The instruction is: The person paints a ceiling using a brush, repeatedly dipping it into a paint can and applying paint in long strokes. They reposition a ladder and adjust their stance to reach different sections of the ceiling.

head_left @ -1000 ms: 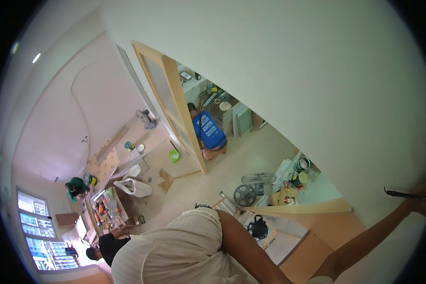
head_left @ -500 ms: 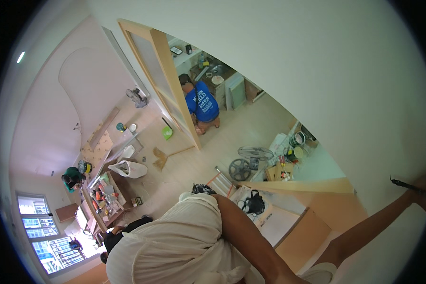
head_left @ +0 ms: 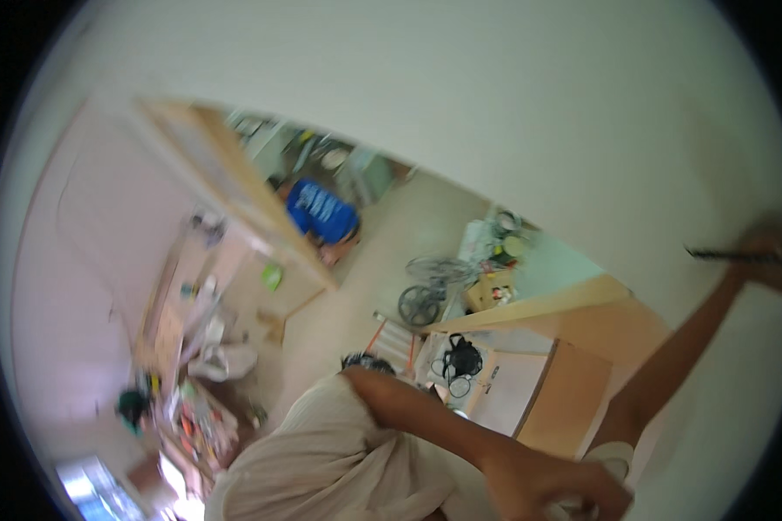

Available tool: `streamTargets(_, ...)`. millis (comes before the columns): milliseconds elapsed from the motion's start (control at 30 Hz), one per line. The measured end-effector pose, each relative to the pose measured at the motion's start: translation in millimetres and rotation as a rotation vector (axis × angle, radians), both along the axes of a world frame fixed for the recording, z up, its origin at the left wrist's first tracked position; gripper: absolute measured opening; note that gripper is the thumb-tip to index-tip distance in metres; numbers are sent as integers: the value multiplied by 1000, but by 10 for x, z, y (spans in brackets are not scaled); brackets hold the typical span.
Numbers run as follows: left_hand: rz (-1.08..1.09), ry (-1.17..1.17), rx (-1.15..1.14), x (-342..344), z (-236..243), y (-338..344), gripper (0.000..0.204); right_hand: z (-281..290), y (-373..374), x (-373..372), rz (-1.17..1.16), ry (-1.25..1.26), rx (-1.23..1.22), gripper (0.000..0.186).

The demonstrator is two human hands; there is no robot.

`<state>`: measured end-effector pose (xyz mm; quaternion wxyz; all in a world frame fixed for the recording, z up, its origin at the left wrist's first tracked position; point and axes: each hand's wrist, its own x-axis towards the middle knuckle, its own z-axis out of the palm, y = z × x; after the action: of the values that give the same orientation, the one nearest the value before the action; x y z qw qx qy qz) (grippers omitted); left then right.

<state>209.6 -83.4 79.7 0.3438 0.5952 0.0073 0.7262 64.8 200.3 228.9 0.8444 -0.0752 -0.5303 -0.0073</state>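
On the far right, my right hand (head_left: 760, 252) is raised beside the pale wall (head_left: 582, 130), its fingers closed around a thin dark rod. That rod (head_left: 725, 254) has a twisted, pointed end like a drill bit, pointing left; its rear end is lost in the hand and at the dark picture rim. My left arm crosses in front of my light shirt (head_left: 321, 451). At its end my left hand (head_left: 565, 491) is low in the picture with curled fingers, and whatever lies between them is unclear.
Far below stand a ladder (head_left: 394, 343) with orange rails, a dismantled fan (head_left: 419, 304) and an open wooden cabinet (head_left: 569, 395) with a black bag (head_left: 462, 356). A person in blue (head_left: 321, 213) crouches by a wooden door frame (head_left: 269, 208). Tools crowd a bench (head_left: 202, 421) on the left.
The whole view has shifted and blurred. My right hand and the rod now appear higher, the rod nearly level. My left hand has come into view at the bottom.
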Motion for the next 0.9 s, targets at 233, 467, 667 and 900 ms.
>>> streamTargets(233,1721,433,-548,-1137,-663,-1104,22,-184,74,-379,-132,45,333,11)
streamTargets(467,2515,929,-260,-2141,-233,-1800,16,-189,-356,-837,241,59,275,50)
streamTargets(667,2535,1228,287,-2399,539,-1412,17,-592,43,-744,327,4,266,50)
streamTargets(900,1842,1766,549,-2304,1854,-377,32,-358,-33,-397,285,137,247,39)
